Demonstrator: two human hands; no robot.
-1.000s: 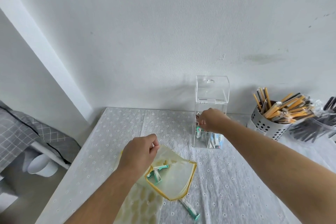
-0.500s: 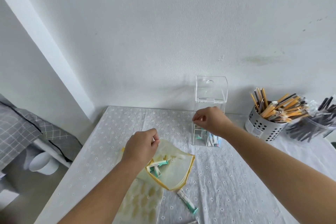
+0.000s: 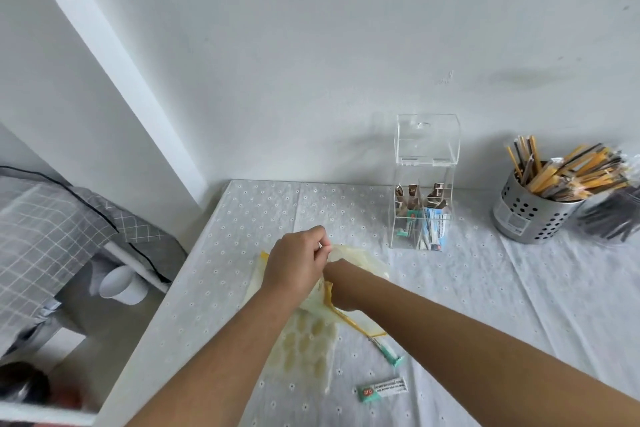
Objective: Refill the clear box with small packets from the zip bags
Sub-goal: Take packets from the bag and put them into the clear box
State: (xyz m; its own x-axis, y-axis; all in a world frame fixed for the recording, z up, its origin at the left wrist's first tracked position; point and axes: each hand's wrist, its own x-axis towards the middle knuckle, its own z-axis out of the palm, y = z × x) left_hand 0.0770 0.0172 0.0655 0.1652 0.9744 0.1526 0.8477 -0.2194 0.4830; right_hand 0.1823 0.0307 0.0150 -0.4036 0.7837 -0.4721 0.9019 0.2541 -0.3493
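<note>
The clear box (image 3: 424,184) stands near the wall with its lid up and several packets in its compartments. A yellow-edged zip bag (image 3: 360,260) lies on the table in front of me. My left hand (image 3: 298,267) pinches the bag's upper edge and holds its mouth up. My right hand (image 3: 341,288) reaches into the bag; its fingers are hidden behind my left hand and the bag. Two green and white packets (image 3: 382,388) lie loose on the cloth, the second packet (image 3: 388,352) just below the bag's mouth.
A second zip bag (image 3: 304,347) with a yellowish pattern lies flat under my left forearm. A perforated metal holder (image 3: 533,215) full of stick packets stands at the right, with a plastic bag of dark items (image 3: 616,215) beside it. The table edge (image 3: 166,302) drops off at left.
My right hand has left the clear box and come back into the zip bag. My left hand still holds the bag's edge. The view has tilted down and left.
</note>
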